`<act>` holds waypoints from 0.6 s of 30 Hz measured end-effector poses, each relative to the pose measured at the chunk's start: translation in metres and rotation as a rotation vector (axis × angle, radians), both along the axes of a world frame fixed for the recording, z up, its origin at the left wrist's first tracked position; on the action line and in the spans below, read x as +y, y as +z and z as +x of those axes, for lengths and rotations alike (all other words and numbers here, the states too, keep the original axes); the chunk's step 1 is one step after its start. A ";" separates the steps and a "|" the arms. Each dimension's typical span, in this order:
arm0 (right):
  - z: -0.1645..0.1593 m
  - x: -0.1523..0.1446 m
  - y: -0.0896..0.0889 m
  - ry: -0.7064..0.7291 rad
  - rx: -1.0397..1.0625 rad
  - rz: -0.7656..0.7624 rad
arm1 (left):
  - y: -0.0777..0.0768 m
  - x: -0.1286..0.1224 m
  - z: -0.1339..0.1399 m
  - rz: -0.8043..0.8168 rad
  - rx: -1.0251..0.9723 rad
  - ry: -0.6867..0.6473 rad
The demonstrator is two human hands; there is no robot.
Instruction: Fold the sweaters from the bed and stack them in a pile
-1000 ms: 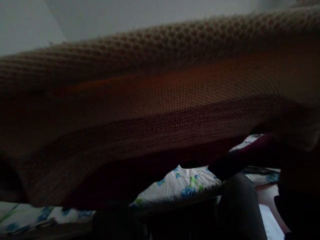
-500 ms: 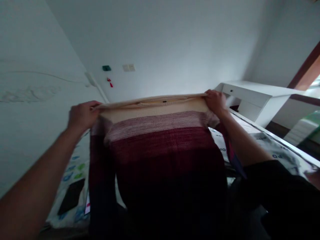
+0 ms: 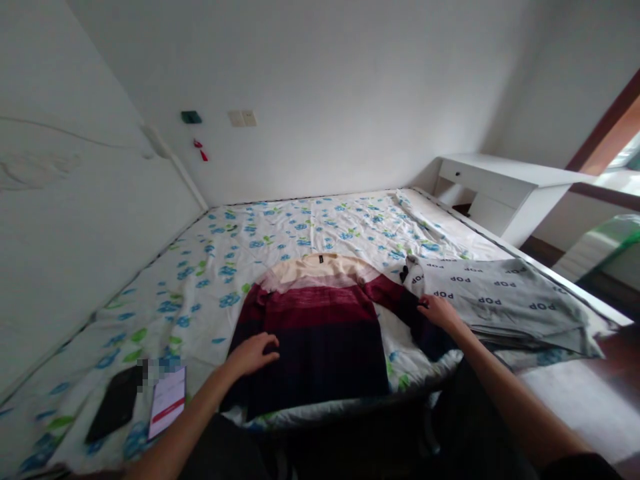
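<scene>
A knitted sweater [image 3: 323,333], cream at the neck, then pinkish, maroon and dark navy, lies spread on the bed with its collar away from me. Its right-hand sleeve stretches out to the side, while the left-hand one runs down along the body. My left hand [image 3: 254,353] is over the left side of the sweater, fingers loosely bent and apart, holding nothing. At the right-hand sleeve, my right hand [image 3: 439,312] has its fingers closed on the dark knit.
A floral sheet [image 3: 300,227] covers the bed. To the right lies a folded grey cloth printed "POP" [image 3: 495,283]. Two phones lie at the lower left, one dark [image 3: 116,403] and one with a lit screen [image 3: 167,402]. Beyond the bed's right edge stands a white desk [image 3: 493,177].
The sweater, held up by its shoulders in both hands before, is now down flat on the bed. My left hand has let go; my right hand has moved to a sleeve.
</scene>
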State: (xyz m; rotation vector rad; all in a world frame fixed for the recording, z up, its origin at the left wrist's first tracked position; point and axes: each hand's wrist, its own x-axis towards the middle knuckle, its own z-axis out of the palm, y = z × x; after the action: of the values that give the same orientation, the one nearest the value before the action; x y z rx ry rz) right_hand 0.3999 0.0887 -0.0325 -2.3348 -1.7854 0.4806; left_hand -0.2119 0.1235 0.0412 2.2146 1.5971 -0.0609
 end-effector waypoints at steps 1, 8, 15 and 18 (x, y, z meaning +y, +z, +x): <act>0.006 -0.018 -0.012 -0.049 -0.010 -0.033 | -0.015 -0.021 0.010 -0.079 -0.013 -0.068; -0.009 -0.077 -0.046 -0.079 -0.029 -0.226 | -0.087 -0.115 0.064 -0.100 0.026 -0.229; -0.041 -0.058 -0.037 -0.116 -0.064 -0.260 | -0.082 -0.109 0.077 -0.088 -0.036 -0.208; -0.026 -0.062 -0.034 -0.244 -0.022 -0.198 | -0.080 -0.114 0.081 -0.086 -0.106 -0.158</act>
State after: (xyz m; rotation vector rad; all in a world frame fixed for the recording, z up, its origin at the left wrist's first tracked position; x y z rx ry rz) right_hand 0.3743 0.0272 -0.0668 -2.6552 -1.4929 0.6199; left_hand -0.1309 0.0097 -0.0393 2.2344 1.3375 -0.0551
